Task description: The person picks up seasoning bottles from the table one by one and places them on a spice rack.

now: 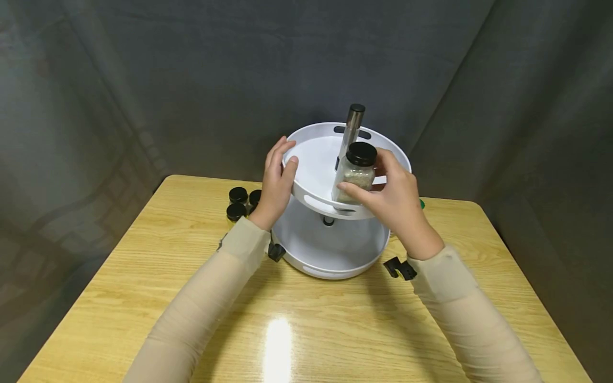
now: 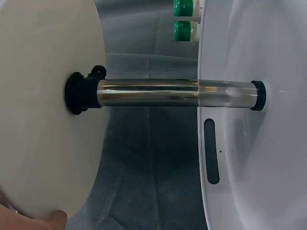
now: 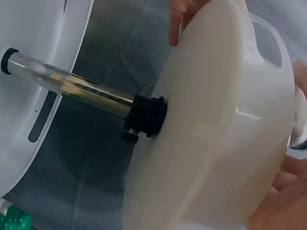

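Note:
A two-tier white turntable tray stands on the table, its upper tray (image 1: 313,151) joined to the lower tray (image 1: 330,255) by a metal post (image 2: 158,93). My right hand (image 1: 399,197) holds a clear jar (image 1: 356,178) with a black lid and pale grainy contents, thumb at its near side and fingers round the back. The jar is over the front right of the upper tray; whether its base touches the tray cannot be told. The left hand (image 1: 275,186) grips the upper tray's left rim. One left fingertip (image 2: 58,218) shows against the tray's underside.
Several black-lidded jars (image 1: 237,203) stand left of the turntable, partly behind the left hand. Green-capped containers (image 2: 183,31) are at its far right side. A grey curtain (image 1: 239,80) hangs behind the wooden table (image 1: 143,282).

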The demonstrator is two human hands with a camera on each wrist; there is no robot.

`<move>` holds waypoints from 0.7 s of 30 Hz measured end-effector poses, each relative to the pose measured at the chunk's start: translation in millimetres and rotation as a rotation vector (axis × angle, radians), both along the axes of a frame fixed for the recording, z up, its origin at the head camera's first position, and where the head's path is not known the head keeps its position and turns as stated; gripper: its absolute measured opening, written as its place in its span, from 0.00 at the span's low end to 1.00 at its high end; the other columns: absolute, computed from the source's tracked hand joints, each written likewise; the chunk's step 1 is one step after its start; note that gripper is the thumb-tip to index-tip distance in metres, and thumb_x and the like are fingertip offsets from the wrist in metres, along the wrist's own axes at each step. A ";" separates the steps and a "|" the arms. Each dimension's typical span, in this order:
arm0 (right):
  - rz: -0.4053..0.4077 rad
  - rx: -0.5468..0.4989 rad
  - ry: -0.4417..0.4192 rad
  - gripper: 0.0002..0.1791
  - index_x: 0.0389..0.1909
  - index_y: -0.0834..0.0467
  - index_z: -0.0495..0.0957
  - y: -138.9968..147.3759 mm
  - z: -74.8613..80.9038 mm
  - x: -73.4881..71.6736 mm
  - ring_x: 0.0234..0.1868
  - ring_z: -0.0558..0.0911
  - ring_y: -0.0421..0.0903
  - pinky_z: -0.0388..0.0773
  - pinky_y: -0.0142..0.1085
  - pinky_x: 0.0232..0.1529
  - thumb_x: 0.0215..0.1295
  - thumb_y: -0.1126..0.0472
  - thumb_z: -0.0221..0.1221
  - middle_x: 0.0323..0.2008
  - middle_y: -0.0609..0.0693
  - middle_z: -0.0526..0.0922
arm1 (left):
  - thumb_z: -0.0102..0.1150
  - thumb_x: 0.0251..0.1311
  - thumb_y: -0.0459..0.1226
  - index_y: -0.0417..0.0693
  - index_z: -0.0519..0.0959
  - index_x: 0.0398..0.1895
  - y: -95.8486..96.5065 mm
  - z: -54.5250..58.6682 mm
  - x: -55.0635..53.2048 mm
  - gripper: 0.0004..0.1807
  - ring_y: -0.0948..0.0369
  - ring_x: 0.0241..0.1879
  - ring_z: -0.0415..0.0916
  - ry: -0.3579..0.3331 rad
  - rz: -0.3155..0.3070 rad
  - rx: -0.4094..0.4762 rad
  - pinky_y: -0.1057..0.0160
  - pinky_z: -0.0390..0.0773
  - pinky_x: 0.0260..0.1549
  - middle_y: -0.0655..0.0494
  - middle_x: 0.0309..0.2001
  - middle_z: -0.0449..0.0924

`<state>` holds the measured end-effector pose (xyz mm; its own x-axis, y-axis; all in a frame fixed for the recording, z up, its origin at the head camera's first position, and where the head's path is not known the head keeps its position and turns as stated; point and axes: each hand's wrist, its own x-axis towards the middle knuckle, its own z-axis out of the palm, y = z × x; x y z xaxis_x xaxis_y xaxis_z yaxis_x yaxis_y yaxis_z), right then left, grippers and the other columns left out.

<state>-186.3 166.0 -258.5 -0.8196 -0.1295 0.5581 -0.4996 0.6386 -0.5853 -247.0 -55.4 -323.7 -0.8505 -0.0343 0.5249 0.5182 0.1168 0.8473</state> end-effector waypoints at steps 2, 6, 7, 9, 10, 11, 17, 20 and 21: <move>0.009 -0.020 0.009 0.40 0.64 0.60 0.72 3.4 0.6 0.7 0.43 0.83 0.51 0.84 0.47 0.45 0.50 0.57 0.79 0.45 0.55 0.83 | 0.44 0.74 0.38 0.34 0.67 0.70 0.6 -0.2 -0.2 0.26 0.55 0.77 0.50 0.000 -0.001 -0.001 0.65 0.53 0.74 0.45 0.78 0.50; 0.025 -0.064 0.039 0.41 0.66 0.60 0.69 10.2 1.8 1.5 0.45 0.83 0.49 0.82 0.44 0.49 0.53 0.60 0.77 0.45 0.56 0.83 | 0.44 0.74 0.38 0.34 0.67 0.70 1.2 -0.9 -1.0 0.26 0.55 0.77 0.49 0.004 0.001 -0.004 0.65 0.53 0.74 0.45 0.78 0.50; 0.028 -0.074 0.047 0.40 0.67 0.60 0.69 11.7 1.9 1.9 0.46 0.82 0.48 0.82 0.42 0.50 0.53 0.61 0.76 0.46 0.56 0.82 | 0.44 0.74 0.38 0.34 0.67 0.70 1.2 -1.1 -1.2 0.25 0.55 0.77 0.49 0.007 0.002 -0.005 0.65 0.53 0.74 0.45 0.78 0.50; 0.033 -0.095 0.064 0.39 0.67 0.59 0.69 14.5 2.0 2.5 0.48 0.81 0.46 0.81 0.36 0.52 0.55 0.62 0.75 0.47 0.56 0.82 | 0.44 0.74 0.38 0.34 0.67 0.70 1.0 -1.3 -1.5 0.25 0.55 0.77 0.50 0.010 0.005 -0.004 0.65 0.53 0.74 0.45 0.78 0.50; 0.033 -0.103 0.074 0.39 0.67 0.59 0.69 16.0 1.9 2.8 0.49 0.81 0.45 0.80 0.34 0.52 0.56 0.62 0.75 0.48 0.55 0.82 | 0.44 0.74 0.38 0.34 0.67 0.70 1.0 -1.4 -1.6 0.25 0.54 0.77 0.50 0.012 0.005 -0.003 0.65 0.53 0.74 0.45 0.78 0.50; 0.034 -0.114 0.084 0.37 0.67 0.59 0.69 17.7 1.5 2.6 0.50 0.80 0.45 0.79 0.32 0.52 0.57 0.61 0.74 0.48 0.55 0.82 | 0.44 0.74 0.38 0.35 0.67 0.70 0.9 -1.5 -1.6 0.25 0.55 0.77 0.50 0.012 0.005 -0.003 0.65 0.53 0.74 0.45 0.78 0.50; 0.034 -0.170 0.142 0.29 0.65 0.61 0.71 28.3 -3.2 0.6 0.52 0.80 0.48 0.76 0.29 0.57 0.68 0.54 0.64 0.51 0.55 0.82 | 0.44 0.75 0.39 0.36 0.67 0.70 0.4 -1.9 -1.8 0.25 0.55 0.77 0.50 0.011 0.000 -0.004 0.65 0.53 0.74 0.46 0.78 0.50; 0.010 -0.185 0.159 0.25 0.64 0.62 0.72 33.1 -5.7 -1.2 0.55 0.79 0.52 0.72 0.29 0.60 0.74 0.52 0.57 0.52 0.58 0.81 | 0.44 0.75 0.39 0.36 0.67 0.70 0.2 -1.9 -1.4 0.26 0.55 0.77 0.49 0.007 0.001 -0.005 0.64 0.53 0.74 0.46 0.78 0.49; -0.001 -0.195 0.162 0.24 0.64 0.63 0.72 34.4 -6.6 -2.1 0.56 0.78 0.52 0.72 0.29 0.61 0.75 0.52 0.55 0.52 0.58 0.80 | 0.44 0.75 0.39 0.36 0.67 0.71 0.0 -2.0 -1.1 0.26 0.55 0.77 0.49 0.005 0.002 -0.005 0.64 0.53 0.74 0.46 0.78 0.49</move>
